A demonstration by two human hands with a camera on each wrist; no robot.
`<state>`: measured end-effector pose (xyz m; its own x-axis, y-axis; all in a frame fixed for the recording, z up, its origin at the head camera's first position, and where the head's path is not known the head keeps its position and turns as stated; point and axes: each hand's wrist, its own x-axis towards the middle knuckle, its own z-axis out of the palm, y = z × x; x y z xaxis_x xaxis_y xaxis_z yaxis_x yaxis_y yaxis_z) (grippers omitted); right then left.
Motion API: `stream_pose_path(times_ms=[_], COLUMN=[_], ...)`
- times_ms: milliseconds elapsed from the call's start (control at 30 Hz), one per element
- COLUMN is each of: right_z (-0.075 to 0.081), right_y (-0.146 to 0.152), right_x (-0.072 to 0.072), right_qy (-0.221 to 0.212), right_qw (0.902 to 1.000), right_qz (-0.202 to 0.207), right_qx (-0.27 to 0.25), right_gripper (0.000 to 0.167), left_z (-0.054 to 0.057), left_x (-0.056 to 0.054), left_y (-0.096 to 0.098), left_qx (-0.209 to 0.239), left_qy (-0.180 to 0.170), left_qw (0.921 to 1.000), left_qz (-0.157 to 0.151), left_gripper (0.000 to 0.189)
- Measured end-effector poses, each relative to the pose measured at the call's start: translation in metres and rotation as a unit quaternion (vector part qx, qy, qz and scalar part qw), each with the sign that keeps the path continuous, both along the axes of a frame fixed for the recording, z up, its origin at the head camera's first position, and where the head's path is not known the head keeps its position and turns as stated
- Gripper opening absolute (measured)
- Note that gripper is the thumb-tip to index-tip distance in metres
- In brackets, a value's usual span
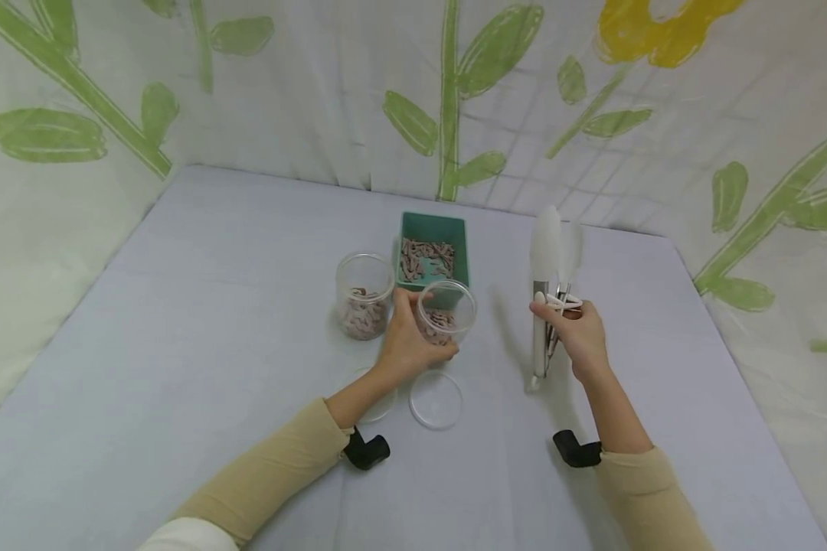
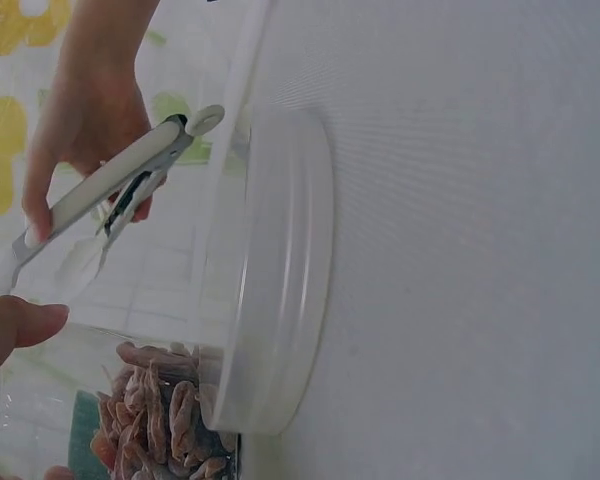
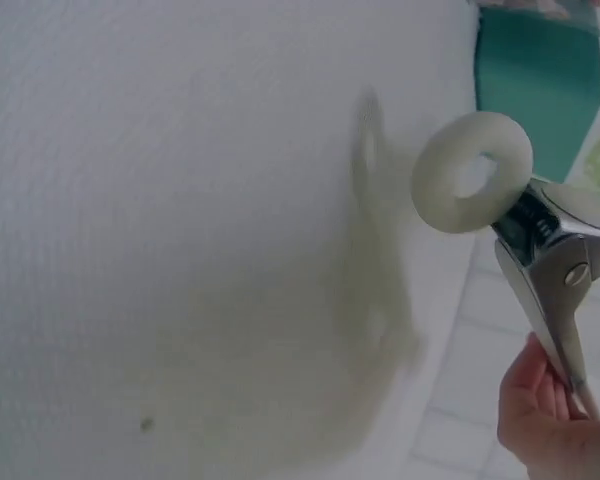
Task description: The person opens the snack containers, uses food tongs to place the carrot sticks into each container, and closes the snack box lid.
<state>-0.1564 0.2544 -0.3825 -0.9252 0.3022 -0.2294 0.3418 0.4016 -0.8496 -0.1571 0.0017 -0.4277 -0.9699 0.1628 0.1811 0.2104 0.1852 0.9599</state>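
Note:
My left hand (image 1: 413,344) holds a clear jar (image 1: 463,314) round its side, thumb near and fingers far. Brownish, wrinkled dried pieces (image 2: 170,410) lie in the jar's bottom. To the right, my right hand (image 1: 582,340) grips a pair of white-and-metal tongs (image 1: 540,329) above the table, their broad white heads pointing away. In the right wrist view, the tongs' end ring (image 3: 442,180) shows up close. Just behind the held jar stands a green box (image 1: 459,229) with more brown pieces. A second clear jar (image 1: 363,310), part filled, is left of my left hand.
A round clear lid (image 1: 436,425) lies on the white table (image 1: 248,306) in front of the held jar. Another clear lid (image 1: 379,413) is partly hidden under my left forearm. A cloth with painted flowers (image 1: 331,99) hangs behind the table.

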Motion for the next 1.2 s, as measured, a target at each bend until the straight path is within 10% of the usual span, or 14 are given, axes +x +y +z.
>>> stream_pose_path(times_ms=[367,700,1200], right_z=[-0.007,-0.016,-0.023], right_y=[-0.018,-0.042,-0.057], right_x=[-0.010,-0.022,-0.043], right_qy=[-0.068,-0.089,-0.091], right_qw=[0.9774,0.9427,0.9324], right_qz=[0.065,0.105,0.101], right_qx=[0.189,0.304,0.335], right_gripper=[0.109,0.101,0.097], left_z=[0.002,0.004,0.002], left_x=[0.000,0.002,0.003], left_y=[0.000,-0.001,0.000], left_qx=[-0.004,0.000,-0.008], left_qy=[-0.002,0.001,0.009], left_qw=[1.0000,1.0000,0.9999], left_qz=[0.005,0.000,0.005], left_gripper=[0.077,0.077,0.077])
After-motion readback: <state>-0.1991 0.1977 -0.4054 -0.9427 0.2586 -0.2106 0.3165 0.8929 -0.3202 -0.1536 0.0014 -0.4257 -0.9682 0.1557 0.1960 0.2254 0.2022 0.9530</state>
